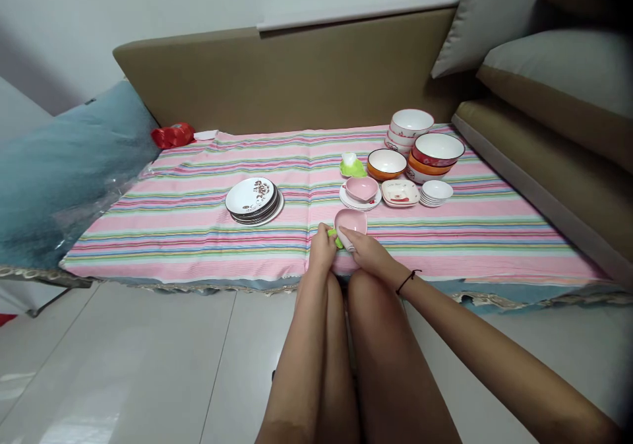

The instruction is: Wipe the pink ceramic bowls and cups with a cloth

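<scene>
A pink striped cloth (297, 160) covered the long seat, with a single brown backrest (297, 74) behind it and one big blue cushion (84, 134) at its left end. The person's two hands met at the front edge, above the knees. The left hand (322, 249) had its fingers closed on a green piece (339, 242), which lay at its fingertips; the right hand (370, 253) gripped a white piece (348, 244) under its thumb, right beside the green. Whether the two were joined could not be told.

Of the bowls, three white ones (411, 124) stood nested at the back, and three mixed ones (439, 148), red, orange and white, beside them. To the left, well apart, rose one pile of plates (250, 196), too tight to count. One orange bowl (387, 163) stood alone. There were two pink bowls: one (361, 188) on white plates (376, 200), the other (351, 220) just beyond the hands. At least two squarish dishes (400, 192) were stacked next to about four small white bowls (436, 190). Smallest was one green dish (353, 169) bearing a white item.
</scene>
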The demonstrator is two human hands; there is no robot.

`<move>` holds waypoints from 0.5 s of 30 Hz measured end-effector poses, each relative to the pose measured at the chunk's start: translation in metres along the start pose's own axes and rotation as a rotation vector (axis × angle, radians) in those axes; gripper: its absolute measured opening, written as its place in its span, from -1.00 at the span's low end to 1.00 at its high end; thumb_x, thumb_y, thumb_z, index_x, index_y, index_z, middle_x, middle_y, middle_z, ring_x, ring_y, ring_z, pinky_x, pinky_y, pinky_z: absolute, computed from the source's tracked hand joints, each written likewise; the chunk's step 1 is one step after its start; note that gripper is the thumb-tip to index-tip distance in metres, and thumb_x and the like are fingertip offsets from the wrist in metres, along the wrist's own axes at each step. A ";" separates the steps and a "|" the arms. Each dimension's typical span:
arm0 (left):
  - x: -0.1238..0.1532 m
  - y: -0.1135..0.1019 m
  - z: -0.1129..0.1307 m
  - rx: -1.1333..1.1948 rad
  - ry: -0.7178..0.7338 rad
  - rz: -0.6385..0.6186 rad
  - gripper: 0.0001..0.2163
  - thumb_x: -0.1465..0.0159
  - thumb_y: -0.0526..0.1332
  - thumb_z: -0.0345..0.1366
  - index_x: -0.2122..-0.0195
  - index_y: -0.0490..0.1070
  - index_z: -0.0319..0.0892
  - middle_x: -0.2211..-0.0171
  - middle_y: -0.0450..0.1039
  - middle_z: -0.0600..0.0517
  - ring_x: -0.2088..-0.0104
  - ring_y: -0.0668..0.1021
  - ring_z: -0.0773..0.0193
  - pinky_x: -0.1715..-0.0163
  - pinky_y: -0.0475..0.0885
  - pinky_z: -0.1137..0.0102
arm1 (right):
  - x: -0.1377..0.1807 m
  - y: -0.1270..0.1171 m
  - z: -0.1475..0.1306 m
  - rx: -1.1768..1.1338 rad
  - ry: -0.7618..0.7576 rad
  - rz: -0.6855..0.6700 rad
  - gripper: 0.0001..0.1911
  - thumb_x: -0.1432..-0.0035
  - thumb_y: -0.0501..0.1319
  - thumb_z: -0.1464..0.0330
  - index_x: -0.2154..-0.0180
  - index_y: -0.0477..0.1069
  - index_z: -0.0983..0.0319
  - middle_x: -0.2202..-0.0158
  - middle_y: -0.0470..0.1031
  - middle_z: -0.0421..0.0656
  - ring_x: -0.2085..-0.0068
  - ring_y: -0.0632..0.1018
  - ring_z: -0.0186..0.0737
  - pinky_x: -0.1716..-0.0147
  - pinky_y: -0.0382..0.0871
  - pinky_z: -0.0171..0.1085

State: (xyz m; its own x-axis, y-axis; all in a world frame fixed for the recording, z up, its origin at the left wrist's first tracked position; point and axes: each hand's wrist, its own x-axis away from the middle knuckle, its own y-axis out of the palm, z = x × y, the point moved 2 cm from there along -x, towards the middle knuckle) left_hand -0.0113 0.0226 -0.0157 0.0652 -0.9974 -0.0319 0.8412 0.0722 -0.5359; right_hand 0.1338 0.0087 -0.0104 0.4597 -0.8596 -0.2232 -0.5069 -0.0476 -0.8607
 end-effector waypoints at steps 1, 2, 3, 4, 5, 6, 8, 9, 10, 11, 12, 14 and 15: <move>0.000 0.000 0.001 -0.011 0.002 0.010 -0.90 -0.23 0.13 -0.44 0.24 0.28 -0.14 0.35 0.50 0.00 0.31 0.55 0.20 0.27 0.38 0.34 | 0.004 -0.002 0.002 0.048 -0.037 -0.025 -0.42 -0.12 -0.04 0.62 -0.18 0.26 0.33 -0.17 0.41 0.05 -0.15 0.46 -0.11 -0.15 0.34 -0.07; -0.001 0.000 0.002 -0.019 0.004 0.019 -0.90 -0.23 0.13 -0.44 0.24 0.29 -0.14 0.33 0.50 -0.01 0.30 0.55 0.19 0.25 0.38 0.34 | 0.009 -0.005 0.005 0.100 -0.062 -0.040 -0.47 -0.13 -0.03 0.62 -0.13 0.31 0.34 -0.15 0.42 0.08 -0.15 0.46 -0.08 -0.18 0.30 -0.04; -0.001 0.001 0.004 -0.025 0.008 0.026 -0.90 -0.24 0.12 -0.43 0.23 0.30 -0.14 0.30 0.51 -0.02 0.28 0.55 0.19 0.24 0.37 0.34 | 0.012 -0.007 0.007 0.147 -0.077 -0.045 -0.52 -0.15 -0.03 0.61 -0.09 0.34 0.35 -0.12 0.44 0.11 -0.15 0.45 -0.04 -0.21 0.25 0.01; -0.001 0.002 0.006 -0.030 0.012 0.032 -0.90 -0.25 0.11 -0.42 0.22 0.31 -0.14 0.29 0.51 -0.02 0.28 0.55 0.20 0.24 0.37 0.34 | 0.015 -0.008 0.008 0.176 -0.080 -0.041 -0.55 -0.16 -0.02 0.61 -0.05 0.37 0.36 -0.11 0.45 0.13 -0.16 0.44 -0.01 -0.24 0.20 0.05; -0.001 0.002 0.008 -0.030 0.013 0.043 -0.89 -0.26 0.11 -0.41 0.20 0.33 -0.14 0.28 0.52 -0.02 0.28 0.55 0.21 0.24 0.37 0.35 | 0.017 -0.009 0.009 0.171 -0.065 -0.025 -0.57 -0.16 0.00 0.61 -0.04 0.39 0.36 -0.10 0.45 0.15 -0.17 0.43 0.02 -0.26 0.15 0.07; -0.001 0.003 0.010 -0.025 0.011 0.057 -0.89 -0.27 0.11 -0.39 0.18 0.34 -0.14 0.29 0.53 -0.02 0.29 0.55 0.22 0.24 0.37 0.36 | 0.018 -0.009 0.010 0.137 -0.034 -0.003 -0.57 -0.15 0.01 0.61 -0.03 0.39 0.37 -0.11 0.44 0.16 -0.18 0.42 0.04 -0.27 0.12 0.08; -0.001 0.003 0.012 -0.002 0.015 0.077 -0.90 -0.28 0.13 -0.34 0.19 0.38 -0.15 0.32 0.54 -0.01 0.32 0.56 0.23 0.26 0.37 0.38 | 0.018 -0.006 0.010 0.031 0.039 0.037 -0.54 -0.11 0.03 0.62 -0.05 0.38 0.37 -0.12 0.44 0.14 -0.18 0.43 0.03 -0.25 0.17 0.05; -0.001 0.003 0.013 0.011 0.022 0.080 -0.90 -0.28 0.14 -0.31 0.23 0.40 -0.15 0.35 0.55 -0.01 0.34 0.56 0.25 0.27 0.37 0.40 | 0.016 -0.004 0.009 -0.018 0.071 0.051 -0.52 -0.10 0.03 0.62 -0.07 0.38 0.35 -0.11 0.45 0.12 -0.15 0.46 0.01 -0.22 0.24 0.02; -0.001 0.003 0.013 0.021 0.031 0.079 -0.91 -0.28 0.14 -0.30 0.27 0.42 -0.15 0.37 0.55 0.00 0.35 0.56 0.26 0.28 0.37 0.41 | 0.012 -0.001 0.009 -0.060 0.097 0.066 -0.51 -0.11 0.03 0.61 -0.08 0.37 0.33 -0.10 0.47 0.09 -0.12 0.49 -0.02 -0.16 0.32 -0.02; -0.001 0.003 0.012 0.026 0.040 0.075 -0.90 -0.28 0.14 -0.30 0.31 0.43 -0.15 0.39 0.54 0.01 0.37 0.55 0.27 0.29 0.37 0.42 | 0.008 0.001 0.009 -0.093 0.118 0.082 -0.52 -0.14 0.02 0.58 -0.10 0.35 0.31 -0.08 0.50 0.06 -0.07 0.53 -0.06 -0.10 0.40 -0.07; 0.000 0.003 0.012 0.025 0.048 0.069 -0.89 -0.27 0.14 -0.31 0.34 0.43 -0.16 0.41 0.54 0.02 0.39 0.55 0.28 0.31 0.36 0.43 | 0.002 0.002 0.009 -0.123 0.138 0.101 -0.54 -0.18 0.00 0.55 -0.11 0.34 0.30 -0.04 0.52 0.03 -0.02 0.56 -0.10 -0.02 0.46 -0.12; 0.001 0.003 0.010 0.016 0.048 0.075 -0.88 -0.27 0.12 -0.33 0.34 0.44 -0.16 0.43 0.52 0.03 0.42 0.53 0.29 0.34 0.36 0.44 | -0.010 0.005 0.010 -0.184 0.188 0.148 -0.56 -0.25 -0.05 0.48 -0.11 0.33 0.31 0.04 0.57 -0.01 0.08 0.61 -0.16 0.10 0.53 -0.19; 0.001 0.003 0.009 0.011 0.047 0.078 -0.87 -0.27 0.11 -0.33 0.33 0.45 -0.16 0.43 0.52 0.03 0.43 0.53 0.28 0.35 0.36 0.44 | -0.016 0.006 0.011 -0.205 0.211 0.170 -0.56 -0.27 -0.08 0.46 -0.12 0.32 0.32 0.08 0.59 -0.01 0.12 0.62 -0.17 0.14 0.54 -0.19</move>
State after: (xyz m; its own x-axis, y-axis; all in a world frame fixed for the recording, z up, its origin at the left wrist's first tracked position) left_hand -0.0038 0.0218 -0.0092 0.1054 -0.9880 -0.1127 0.8403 0.1491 -0.5212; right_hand 0.1308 0.0276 -0.0172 0.2054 -0.9493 -0.2379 -0.7092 0.0232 -0.7047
